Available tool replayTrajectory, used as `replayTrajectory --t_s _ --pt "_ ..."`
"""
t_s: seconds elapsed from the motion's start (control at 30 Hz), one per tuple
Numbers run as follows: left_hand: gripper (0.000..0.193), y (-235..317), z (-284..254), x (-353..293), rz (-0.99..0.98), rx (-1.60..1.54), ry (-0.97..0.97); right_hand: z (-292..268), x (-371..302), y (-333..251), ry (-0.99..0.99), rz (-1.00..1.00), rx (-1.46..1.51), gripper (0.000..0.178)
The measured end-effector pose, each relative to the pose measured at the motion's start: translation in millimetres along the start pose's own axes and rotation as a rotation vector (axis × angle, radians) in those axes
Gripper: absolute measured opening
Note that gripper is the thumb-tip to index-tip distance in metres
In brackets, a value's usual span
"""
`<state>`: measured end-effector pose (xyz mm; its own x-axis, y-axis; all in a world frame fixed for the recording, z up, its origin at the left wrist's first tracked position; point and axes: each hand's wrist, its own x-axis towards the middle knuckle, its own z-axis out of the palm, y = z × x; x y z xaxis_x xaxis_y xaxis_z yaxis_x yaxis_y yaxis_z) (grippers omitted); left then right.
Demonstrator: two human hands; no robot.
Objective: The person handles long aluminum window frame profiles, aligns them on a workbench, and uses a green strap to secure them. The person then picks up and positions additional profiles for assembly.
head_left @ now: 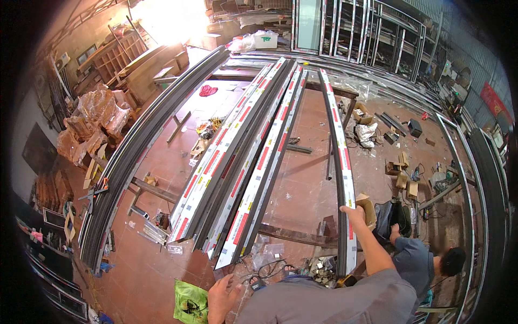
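Reddish floor tiles [299, 186] spread beneath; from afar I see the right hand [354, 217] clamped on the lone striped bar [343, 156], toward its near end; the left hand [224, 298], fingers parted, hangs well apart from it.

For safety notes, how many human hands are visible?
3: the wearer's left hand near the green bag, right hand on a long profile, and a co-worker's hand farther right. The co-worker's other is hidden.

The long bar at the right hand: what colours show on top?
Mostly white with red patches; the head view shows the bar.
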<state>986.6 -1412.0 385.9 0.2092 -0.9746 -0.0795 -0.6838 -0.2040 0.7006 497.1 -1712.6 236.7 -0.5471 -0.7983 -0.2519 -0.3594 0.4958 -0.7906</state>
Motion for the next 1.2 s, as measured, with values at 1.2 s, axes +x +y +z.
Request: replayTrajectory --t_s 1.2 --pt "0.071 88.5 -235.4 187.9 0.301 -1.38 0.932 -111.5 -78.4 -166.2 0.458 -0.888 0.143 0.08"
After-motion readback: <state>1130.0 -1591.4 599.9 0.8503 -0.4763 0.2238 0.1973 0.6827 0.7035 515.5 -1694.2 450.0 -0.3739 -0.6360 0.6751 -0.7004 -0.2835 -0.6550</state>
